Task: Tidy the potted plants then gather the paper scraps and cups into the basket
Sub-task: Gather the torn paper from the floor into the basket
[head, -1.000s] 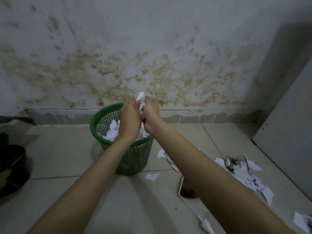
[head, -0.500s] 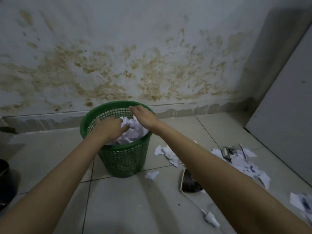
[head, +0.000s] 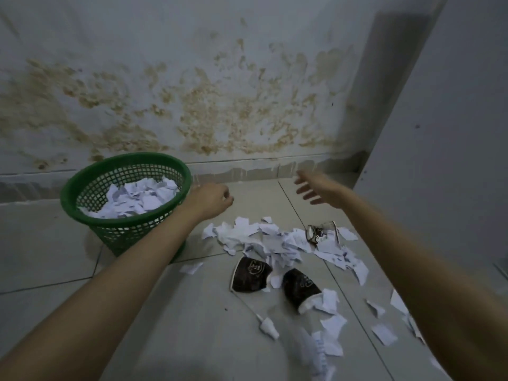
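Note:
A green mesh basket stands on the tiled floor at the left, part filled with crumpled white paper. My left hand hovers just right of its rim, fingers loosely curled, holding nothing. My right hand is raised further right with fingers spread, empty. Below both hands a heap of torn paper scraps lies on the floor. Two dark paper cups lie on their sides in it. A crushed clear cup lies at the heap's right.
A stained wall runs behind the basket. A grey panel stands upright at the right. More scraps are scattered along the right floor. A small white cone-shaped piece lies near the front.
Both hands have left the basket, where they dropped paper, and swung right above the scrap heap. The view has turned right, bringing the cups and scraps into sight.

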Demonstrator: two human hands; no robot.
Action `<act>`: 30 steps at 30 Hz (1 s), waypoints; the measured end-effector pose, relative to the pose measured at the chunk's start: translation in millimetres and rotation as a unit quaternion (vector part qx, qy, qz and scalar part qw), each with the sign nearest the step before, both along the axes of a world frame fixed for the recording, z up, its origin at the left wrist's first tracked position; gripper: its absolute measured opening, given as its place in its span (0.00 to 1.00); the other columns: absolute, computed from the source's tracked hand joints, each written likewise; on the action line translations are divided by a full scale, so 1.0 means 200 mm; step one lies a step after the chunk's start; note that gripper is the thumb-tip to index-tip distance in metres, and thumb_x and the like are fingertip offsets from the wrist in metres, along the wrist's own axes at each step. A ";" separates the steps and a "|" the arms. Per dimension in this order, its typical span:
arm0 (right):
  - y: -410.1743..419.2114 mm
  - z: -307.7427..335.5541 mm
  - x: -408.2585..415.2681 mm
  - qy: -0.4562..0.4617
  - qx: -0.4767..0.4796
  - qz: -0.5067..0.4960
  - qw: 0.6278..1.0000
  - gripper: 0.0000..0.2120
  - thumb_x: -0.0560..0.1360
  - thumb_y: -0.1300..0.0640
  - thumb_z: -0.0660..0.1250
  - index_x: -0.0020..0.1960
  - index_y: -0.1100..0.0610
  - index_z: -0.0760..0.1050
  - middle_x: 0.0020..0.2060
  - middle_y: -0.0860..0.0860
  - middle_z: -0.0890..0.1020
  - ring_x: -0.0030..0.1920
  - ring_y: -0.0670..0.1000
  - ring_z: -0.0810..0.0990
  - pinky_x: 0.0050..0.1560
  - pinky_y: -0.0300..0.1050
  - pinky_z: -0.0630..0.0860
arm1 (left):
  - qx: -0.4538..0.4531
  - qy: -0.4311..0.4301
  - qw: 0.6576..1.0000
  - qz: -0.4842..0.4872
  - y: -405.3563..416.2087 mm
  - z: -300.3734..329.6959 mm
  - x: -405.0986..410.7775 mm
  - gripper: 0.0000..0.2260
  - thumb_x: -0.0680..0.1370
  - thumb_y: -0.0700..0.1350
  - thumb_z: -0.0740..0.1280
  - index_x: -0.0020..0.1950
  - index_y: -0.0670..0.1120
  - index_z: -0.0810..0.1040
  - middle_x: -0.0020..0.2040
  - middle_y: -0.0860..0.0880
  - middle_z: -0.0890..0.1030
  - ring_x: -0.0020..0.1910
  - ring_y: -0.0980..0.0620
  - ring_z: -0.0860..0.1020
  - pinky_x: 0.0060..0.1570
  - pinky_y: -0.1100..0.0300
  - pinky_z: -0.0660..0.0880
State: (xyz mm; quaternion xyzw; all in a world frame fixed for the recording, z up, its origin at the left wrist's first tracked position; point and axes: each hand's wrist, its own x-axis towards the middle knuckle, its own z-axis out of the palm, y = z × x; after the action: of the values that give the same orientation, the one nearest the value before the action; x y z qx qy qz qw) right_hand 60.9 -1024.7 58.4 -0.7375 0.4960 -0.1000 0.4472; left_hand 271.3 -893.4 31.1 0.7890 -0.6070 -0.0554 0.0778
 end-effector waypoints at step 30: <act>-0.08 -1.28 0.35 0.107 -0.073 -0.154 0.980 0.27 0.80 0.42 0.48 0.76 0.48 0.49 0.76 0.61 0.46 0.75 0.64 0.39 0.73 0.59 0.40 | -0.122 0.319 0.918 0.203 -0.37 -1.17 -0.03 0.17 0.82 0.46 0.55 0.69 0.45 0.70 0.75 0.41 0.60 0.75 0.44 0.57 0.74 0.53 0.55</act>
State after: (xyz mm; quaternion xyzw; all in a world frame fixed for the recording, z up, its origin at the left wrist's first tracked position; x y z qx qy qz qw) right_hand 131.1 -1040.8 -198.5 -0.6891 0.6401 -0.1246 0.3160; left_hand 265.6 -968.3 -201.9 0.8200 -0.3787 -0.2132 0.3724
